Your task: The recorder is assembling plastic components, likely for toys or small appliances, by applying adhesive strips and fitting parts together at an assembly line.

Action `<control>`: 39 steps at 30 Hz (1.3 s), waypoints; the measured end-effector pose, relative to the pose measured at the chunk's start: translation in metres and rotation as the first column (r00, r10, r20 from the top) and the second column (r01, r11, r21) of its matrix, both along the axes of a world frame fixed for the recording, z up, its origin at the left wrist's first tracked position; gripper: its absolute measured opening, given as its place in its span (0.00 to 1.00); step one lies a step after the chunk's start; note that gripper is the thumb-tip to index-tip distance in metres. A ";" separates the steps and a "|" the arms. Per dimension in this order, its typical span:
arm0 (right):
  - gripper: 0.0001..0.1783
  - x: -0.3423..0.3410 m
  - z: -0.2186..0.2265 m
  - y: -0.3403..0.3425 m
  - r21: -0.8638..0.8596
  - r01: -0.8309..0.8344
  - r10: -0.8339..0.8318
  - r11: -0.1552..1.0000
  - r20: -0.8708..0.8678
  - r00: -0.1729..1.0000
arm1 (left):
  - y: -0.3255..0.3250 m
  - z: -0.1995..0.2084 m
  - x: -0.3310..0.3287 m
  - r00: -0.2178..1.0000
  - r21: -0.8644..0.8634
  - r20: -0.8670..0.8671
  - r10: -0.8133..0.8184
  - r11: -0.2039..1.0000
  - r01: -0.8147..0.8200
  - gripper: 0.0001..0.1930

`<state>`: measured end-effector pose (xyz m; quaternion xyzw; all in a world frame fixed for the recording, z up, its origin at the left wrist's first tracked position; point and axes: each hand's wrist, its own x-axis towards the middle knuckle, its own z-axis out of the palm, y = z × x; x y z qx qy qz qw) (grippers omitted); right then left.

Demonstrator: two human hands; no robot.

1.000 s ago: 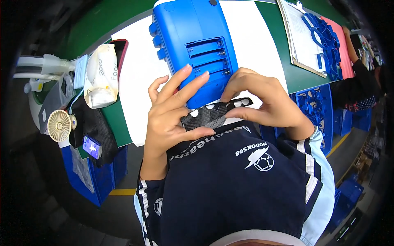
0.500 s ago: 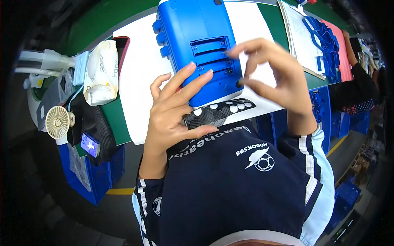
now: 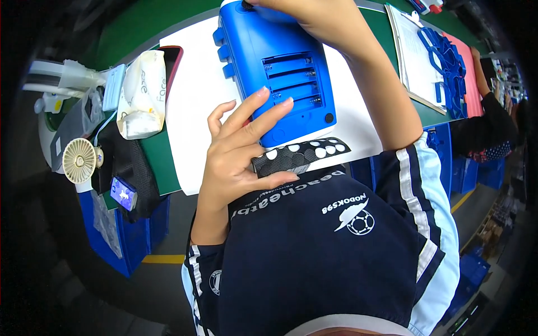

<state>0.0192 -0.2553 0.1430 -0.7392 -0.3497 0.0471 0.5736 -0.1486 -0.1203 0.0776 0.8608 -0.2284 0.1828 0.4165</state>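
A blue plastic device (image 3: 241, 61) lies back side up, its bay of several battery slots (image 3: 291, 81) uncovered and showing springs. A black round foot pad (image 3: 329, 118) sits at its near right corner; the near left corner has a bare round recess (image 3: 279, 135). My left hand (image 3: 238, 148) is open, fingertips resting on the device's left side. Its thumb lies along a black sheet of round pads (image 3: 300, 155), with white circles where pads are gone. My right hand (image 3: 302, 14) reaches the far end, touching another black pad (image 3: 247, 6); its fingers are mostly cut off by the upper edge.
White paper (image 3: 196, 106) covers the green table under the device. To the left are a tissue pack (image 3: 143, 95), a red-edged phone (image 3: 174, 59), a small fan (image 3: 79, 161) and a black mesh bag (image 3: 140, 179). On the right, a clipboard (image 3: 409, 61) lies beside blue straps (image 3: 445, 67); another person's arm (image 3: 482, 73) shows beyond.
My right hand has moved from beside the battery bay to the device's far left corner. A black pad now shows there, where a bare recess was. My left hand stays put.
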 end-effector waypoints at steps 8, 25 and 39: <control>0.13 -0.002 0.002 0.006 -0.038 -0.010 0.008 0.999 -0.055 0.998 | 0.003 -0.002 0.000 1.000 -0.004 -0.001 -0.008 1.000 0.008 0.22; 0.11 -0.015 0.004 0.006 -0.045 0.010 -0.006 0.999 0.080 0.997 | 0.002 -0.007 -0.001 1.000 -0.039 0.025 -0.004 0.999 0.005 0.21; 0.10 -0.027 -0.002 0.002 -0.045 0.176 -0.112 0.983 0.611 0.783 | -0.001 -0.002 0.002 1.000 -0.032 0.006 -0.016 0.999 0.016 0.22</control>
